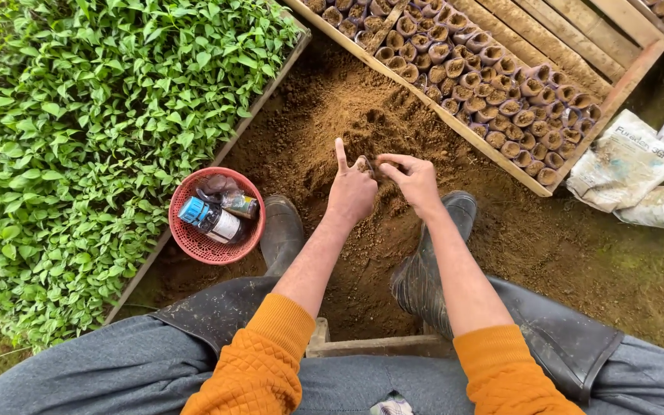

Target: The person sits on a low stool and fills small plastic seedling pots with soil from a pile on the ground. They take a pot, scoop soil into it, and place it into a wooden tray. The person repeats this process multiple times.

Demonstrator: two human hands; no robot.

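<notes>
Both hands meet over the soil heap (pixel 347 123), just on the near side of its top. Between them I see a small soil pot (pixel 368 164), pinched by the left hand (pixel 351 192) with its forefinger pointing up, and by the fingertips of the right hand (pixel 413 180). The pot's axis I cannot tell. Beyond the heap lies the wooden tray (pixel 463 131) of filled pots, nearer to my right hand.

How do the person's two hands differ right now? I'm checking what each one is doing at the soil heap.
The left hand has its index finger pointing straight up, the others curled; the right hand pinches thumb and fingers together. The left sits nearer the red basket, the right nearer the wooden tray. Both meet at a small object above the soil heap.
</notes>
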